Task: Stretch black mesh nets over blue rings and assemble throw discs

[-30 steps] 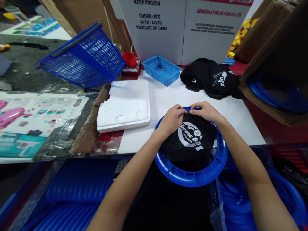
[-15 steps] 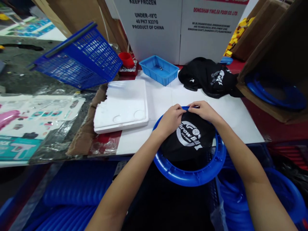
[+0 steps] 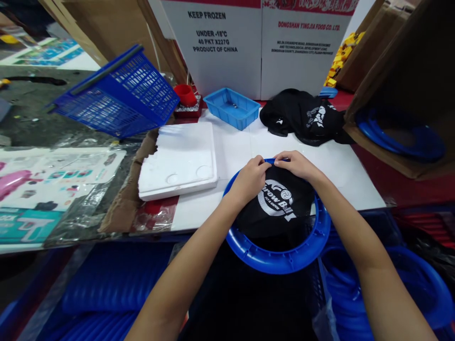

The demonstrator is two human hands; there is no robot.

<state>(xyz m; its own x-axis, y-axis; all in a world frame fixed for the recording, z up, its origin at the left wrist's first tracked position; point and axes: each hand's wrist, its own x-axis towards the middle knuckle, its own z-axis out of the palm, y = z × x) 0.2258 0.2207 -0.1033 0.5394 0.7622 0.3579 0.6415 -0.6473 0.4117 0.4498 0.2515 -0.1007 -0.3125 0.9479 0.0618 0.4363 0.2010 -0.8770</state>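
A blue plastic ring (image 3: pixel 273 263) overhangs the table's front edge, its far side over the white surface. Black printed fabric (image 3: pixel 275 203) spans part of the ring's opening and meets its far rim. At that rim, my left hand (image 3: pixel 251 177) pinches the fabric edge against the ring, fingers bent. Close beside it, my right hand (image 3: pixel 296 165) grips the same edge with thumb and fingertips. Fingers cover the exact spot where cloth and rim join. More black printed fabric (image 3: pixel 305 116) lies crumpled farther back.
A light-blue tray (image 3: pixel 232 109) with small bits inside stands behind the ring. To the left are a white foam slab (image 3: pixel 179 161) and a tilted blue basket (image 3: pixel 121 94). A cardboard box (image 3: pixel 387 163) at right holds blue rings. Stacked blue rings (image 3: pixel 103 279) lie below.
The camera view has tipped slightly upward. Both hands stay at the ring's far rim, with fingers shifted only a little; ring and fabric keep nearly the same place.
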